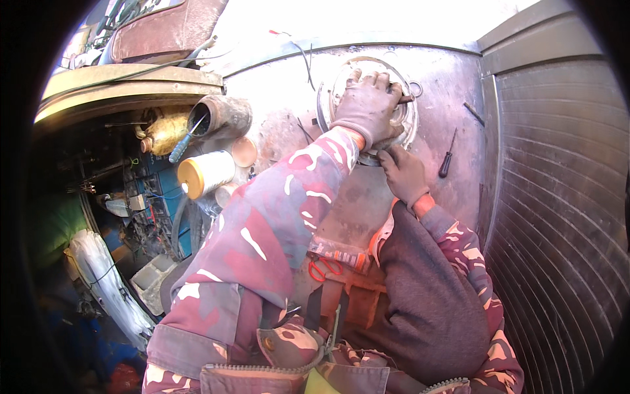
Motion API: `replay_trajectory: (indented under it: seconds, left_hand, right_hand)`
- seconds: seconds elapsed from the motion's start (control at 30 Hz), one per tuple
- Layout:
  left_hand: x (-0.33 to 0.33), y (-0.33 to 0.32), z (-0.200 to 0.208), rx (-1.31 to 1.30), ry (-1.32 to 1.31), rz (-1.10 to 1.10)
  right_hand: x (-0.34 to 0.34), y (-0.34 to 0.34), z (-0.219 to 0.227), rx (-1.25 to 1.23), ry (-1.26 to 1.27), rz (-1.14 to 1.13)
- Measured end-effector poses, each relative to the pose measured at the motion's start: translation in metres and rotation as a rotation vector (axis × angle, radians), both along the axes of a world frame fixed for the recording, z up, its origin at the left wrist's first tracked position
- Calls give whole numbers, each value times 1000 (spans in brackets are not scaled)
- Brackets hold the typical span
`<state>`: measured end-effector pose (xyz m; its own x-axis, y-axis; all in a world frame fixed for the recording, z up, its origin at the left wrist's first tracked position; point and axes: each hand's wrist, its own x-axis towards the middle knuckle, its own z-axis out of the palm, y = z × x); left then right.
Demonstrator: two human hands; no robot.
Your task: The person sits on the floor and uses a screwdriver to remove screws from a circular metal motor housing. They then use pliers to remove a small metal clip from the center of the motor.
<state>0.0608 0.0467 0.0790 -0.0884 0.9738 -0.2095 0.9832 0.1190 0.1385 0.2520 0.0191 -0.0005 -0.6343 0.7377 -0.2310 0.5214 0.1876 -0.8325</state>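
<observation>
A round, pale metal part with a raised rim (413, 131) lies on the worn metal surface ahead of me. My left hand (369, 110), in a grey-brown glove, reaches over it with bent fingers gripping it. Beside the thumb a short dark piece (407, 100) sticks out; whether the hand holds it too, I cannot tell. My right hand (403, 174), gloved as well, has its fingers closed at the near edge of the same part. What lies beneath both palms is hidden.
A dark-handled screwdriver (445, 164) lies to the right, before a ribbed metal panel (558, 164). At left are a sooty metal can (230, 117) with a blue-handled tool, a white yellow-lidded jar (213, 172) and a bottle (167, 131). Red-handled scissors (323, 268) lie near me.
</observation>
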Motion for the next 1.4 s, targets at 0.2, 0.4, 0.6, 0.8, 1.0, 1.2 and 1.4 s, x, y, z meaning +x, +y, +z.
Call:
replay_trajectory:
  seconds: [0.2,0.4,0.6,0.8,1.0,1.2,1.4]
  left_hand:
    - [0,-1,-2,12,31,-7]
    - [5,-3,-8,56,55,29]
    - [-4,3,2,6,-31,24]
    - [-7,2,-3,55,-61,36]
    - [-8,-1,-14,146,-33,49]
    - [4,8,-14,173,-11,358]
    - [-42,2,-7,65,-36,166]
  right_hand:
    - [-3,0,1,-34,-62,-14]
    - [-2,-9,0,-38,-46,-86]
    - [-19,-12,16,-149,-185,-218]
    - [-15,-8,13,-18,-92,-126]
    - [-5,3,8,-11,-63,-96]
    - [0,48,9,83,-19,30]
    - [1,86,6,171,93,302]
